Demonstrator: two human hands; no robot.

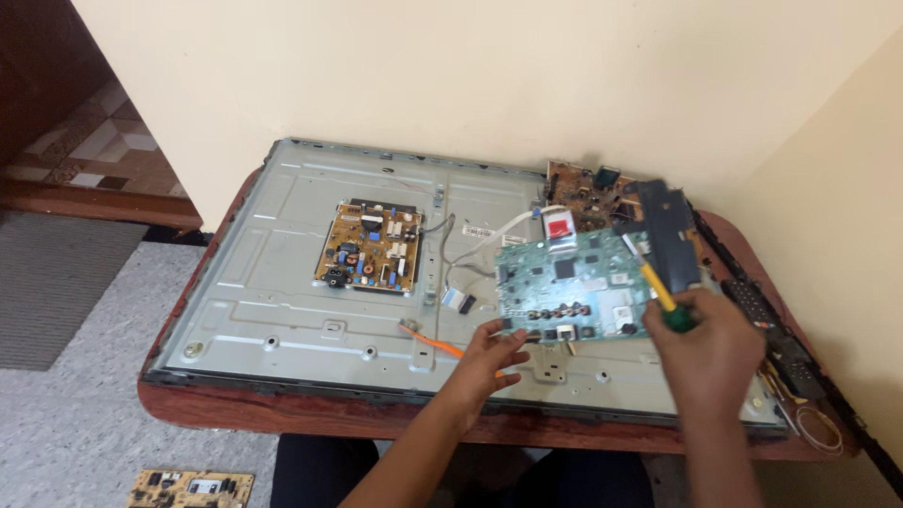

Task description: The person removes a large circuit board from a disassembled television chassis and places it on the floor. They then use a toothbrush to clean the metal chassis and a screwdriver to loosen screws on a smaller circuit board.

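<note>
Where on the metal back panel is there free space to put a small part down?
The panel is bare left of the yellow board, and along the front edge below it. The right side is crowded: green board, left hand, right hand with screwdriver, orange tool, cables.

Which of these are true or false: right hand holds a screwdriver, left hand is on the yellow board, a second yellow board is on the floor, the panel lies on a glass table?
1. The right hand holds a screwdriver with a yellow and green handle. True.
2. The left hand rests on the yellow board. False: it is at the green board.
3. A second yellow board lies on the floor. True.
4. The metal panel lies on a glass table. False: a wooden table.
</note>
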